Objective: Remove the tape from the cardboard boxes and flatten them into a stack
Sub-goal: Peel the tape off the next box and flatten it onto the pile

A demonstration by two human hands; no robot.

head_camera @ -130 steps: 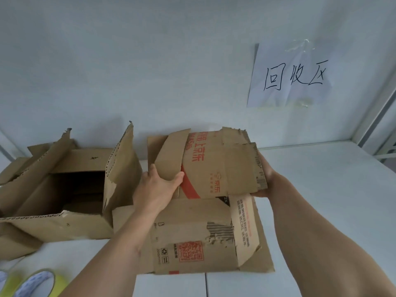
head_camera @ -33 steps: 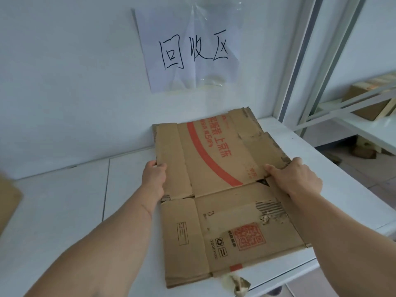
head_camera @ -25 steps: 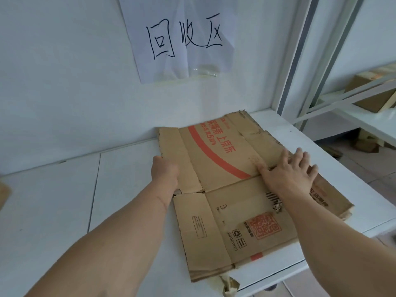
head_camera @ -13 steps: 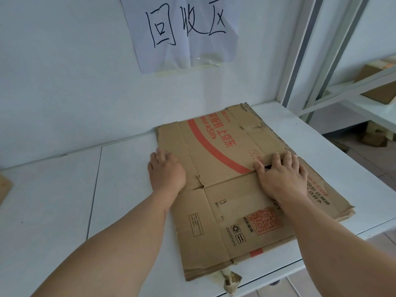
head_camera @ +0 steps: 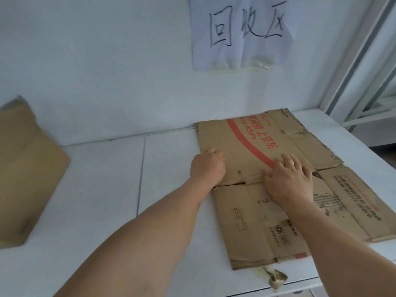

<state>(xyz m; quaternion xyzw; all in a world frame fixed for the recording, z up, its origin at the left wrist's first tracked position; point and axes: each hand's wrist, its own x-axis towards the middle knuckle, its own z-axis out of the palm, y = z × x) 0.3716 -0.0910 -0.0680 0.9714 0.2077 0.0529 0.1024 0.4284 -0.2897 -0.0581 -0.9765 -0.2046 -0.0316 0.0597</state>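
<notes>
both palms now pressing flattened box (head_camera: 285, 183) on table's (head_camera: 96, 200) right side; left hand (head_camera: 206, 168) loosely curled, right hand (head_camera: 289, 181) spread flat, gripping nothing. view's swinging left; 1 box (head_camera: 23, 174) waiting far left.
</notes>
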